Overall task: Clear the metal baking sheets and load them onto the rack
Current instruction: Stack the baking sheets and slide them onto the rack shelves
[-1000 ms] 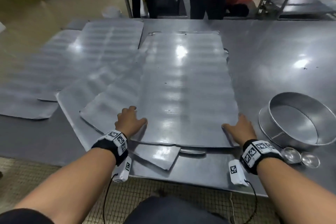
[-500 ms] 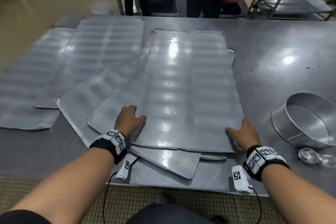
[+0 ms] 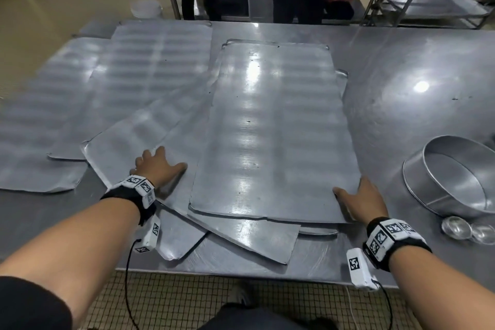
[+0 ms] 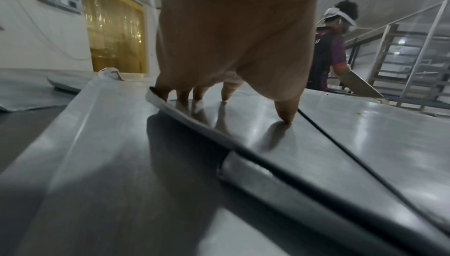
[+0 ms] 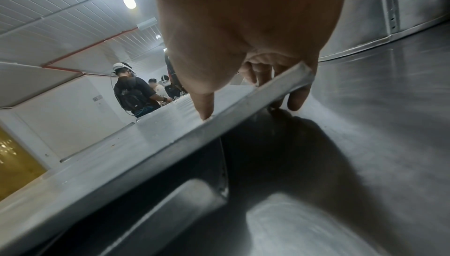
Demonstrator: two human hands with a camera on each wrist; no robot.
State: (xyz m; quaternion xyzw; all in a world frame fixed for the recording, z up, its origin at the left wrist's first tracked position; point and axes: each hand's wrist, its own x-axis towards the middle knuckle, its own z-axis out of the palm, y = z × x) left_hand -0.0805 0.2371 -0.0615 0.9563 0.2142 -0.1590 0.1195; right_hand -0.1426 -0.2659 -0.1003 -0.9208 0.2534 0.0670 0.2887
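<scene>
Only wrist view shows right hand fingers under sheet.

Top baking sheet lay on overlapping sheets near the table's front edge; left hand and right hand at its near corners.

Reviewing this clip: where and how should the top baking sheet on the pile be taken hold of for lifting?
Probably by its two long side edges near the front corners, one hand from each side. The top baking sheet is wide, thin and flat, so a one-sided grip would likely let it tip. The right hand already pinches the raised right rim; the left hand rests beside it on a lower sheet.
</scene>
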